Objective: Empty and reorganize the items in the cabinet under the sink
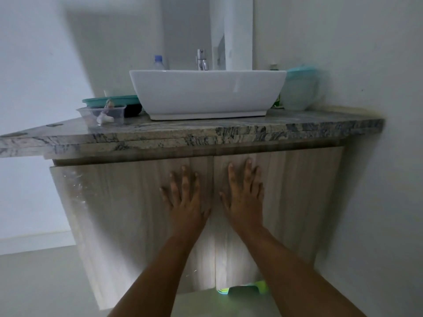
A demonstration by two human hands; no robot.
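The cabinet under the sink has two light wood-grain doors, both closed. My left hand (pixel 185 197) lies flat with fingers spread on the left door (pixel 128 202), close to the centre seam. My right hand (pixel 245 191) lies flat the same way on the right door (pixel 297 197), just past the seam. Neither hand holds anything. The cabinet's inside is hidden behind the doors.
A white basin (pixel 206 92) and chrome tap (pixel 202 59) sit on the stone countertop (pixel 183 136). Left of the basin are a clear tub (pixel 101 114) and teal tray (pixel 109 100); right is a teal-lidded container (pixel 299 88). A green object (pixel 242 288) shows under the cabinet.
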